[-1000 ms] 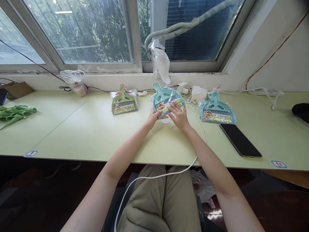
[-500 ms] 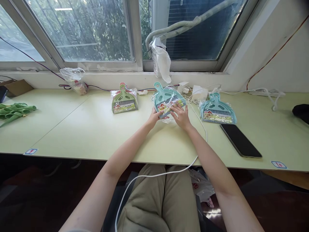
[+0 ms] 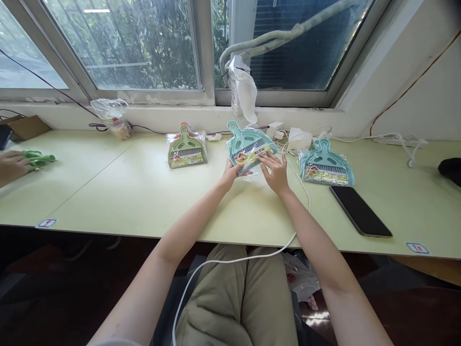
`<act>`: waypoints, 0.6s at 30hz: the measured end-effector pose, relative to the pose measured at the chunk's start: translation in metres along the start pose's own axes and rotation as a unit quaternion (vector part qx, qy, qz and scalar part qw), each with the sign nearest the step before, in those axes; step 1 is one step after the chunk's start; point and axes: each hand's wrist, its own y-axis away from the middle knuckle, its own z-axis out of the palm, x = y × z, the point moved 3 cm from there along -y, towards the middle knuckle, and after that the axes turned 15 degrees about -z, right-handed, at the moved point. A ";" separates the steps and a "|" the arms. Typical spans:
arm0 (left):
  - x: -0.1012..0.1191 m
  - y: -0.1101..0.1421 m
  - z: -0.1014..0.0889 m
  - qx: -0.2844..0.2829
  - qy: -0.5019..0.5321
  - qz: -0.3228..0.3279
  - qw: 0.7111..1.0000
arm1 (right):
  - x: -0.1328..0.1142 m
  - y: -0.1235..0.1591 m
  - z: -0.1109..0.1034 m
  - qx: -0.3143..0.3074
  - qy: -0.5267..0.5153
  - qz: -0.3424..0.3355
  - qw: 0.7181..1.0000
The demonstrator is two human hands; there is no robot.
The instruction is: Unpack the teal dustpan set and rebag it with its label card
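A light-blue dustpan and brush set (image 3: 248, 142) in clear plastic wrap is held tilted above the table, its handle toward the window. My left hand (image 3: 229, 175) grips its lower left corner, thumb on the front. My right hand (image 3: 275, 170) rests its fingertips on the printed label at the lower right, fingers stretched out. Left of it lies a wrapped green dustpan set (image 3: 186, 150), with a red one partly showing behind. To the right lie more wrapped blue dustpan sets (image 3: 326, 163), stacked.
A black phone (image 3: 360, 211) lies at the right, and a white cable (image 3: 237, 261) runs across my lap onto the table. Another person's hand (image 3: 14, 166) touches green items (image 3: 41, 158) at far left. A plastic bag (image 3: 114, 120) and cardboard box (image 3: 27, 127) stand along the back.
My right hand has slid slightly right on the wrapped dustpan set, its fingers less spread over the label. Another person's hand has come in at far left over the green items.
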 end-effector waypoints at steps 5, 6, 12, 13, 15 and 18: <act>-0.001 -0.003 -0.003 0.001 -0.007 0.004 1.000 | 0.004 0.001 0.000 0.015 -0.001 0.008 1.000; -0.002 -0.004 -0.002 -0.002 -0.010 0.004 1.000 | 0.004 0.001 0.000 0.017 -0.002 0.007 1.000; -0.003 -0.003 -0.002 0.005 -0.015 0.002 1.000 | 0.002 0.000 -0.002 0.014 0.007 0.013 1.000; -0.002 -0.003 -0.002 0.004 -0.013 0.003 1.000 | 0.002 0.000 -0.002 0.013 0.010 0.011 1.000; 0.000 -0.001 0.000 -0.003 -0.009 0.006 1.000 | 0.001 0.000 -0.002 0.006 0.014 0.005 1.000; 0.001 0.001 0.002 -0.014 0.000 0.006 1.000 | 0.000 0.000 0.001 -0.013 0.014 -0.007 1.000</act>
